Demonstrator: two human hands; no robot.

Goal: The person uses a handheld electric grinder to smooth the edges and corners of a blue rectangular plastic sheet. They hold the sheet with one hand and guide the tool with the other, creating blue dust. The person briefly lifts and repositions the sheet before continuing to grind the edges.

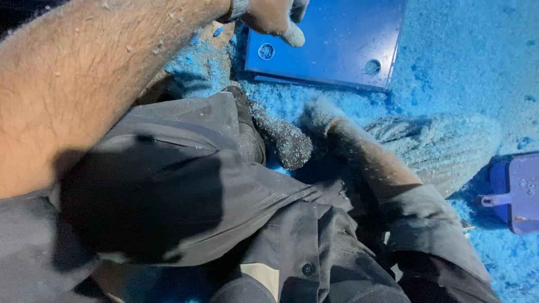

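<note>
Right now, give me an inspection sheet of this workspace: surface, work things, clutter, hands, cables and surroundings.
Surface: floor covered in blue dust and shavings.
Work things: flat blue panel lying on the floor, with two round holes along its near edge.
Clutter: purple tool at the right edge, only partly in view; kind unclear.
Hands: left hand at the panel's left corner, fingertip touching it, forearm dusted with shavings; grip unclear. Right hand not in view.
Cables: nothing seen.
Surroundings: the person's dark trousers and dusty shoe fill the foreground; a dust-covered grey bundle lies to the right.
</note>
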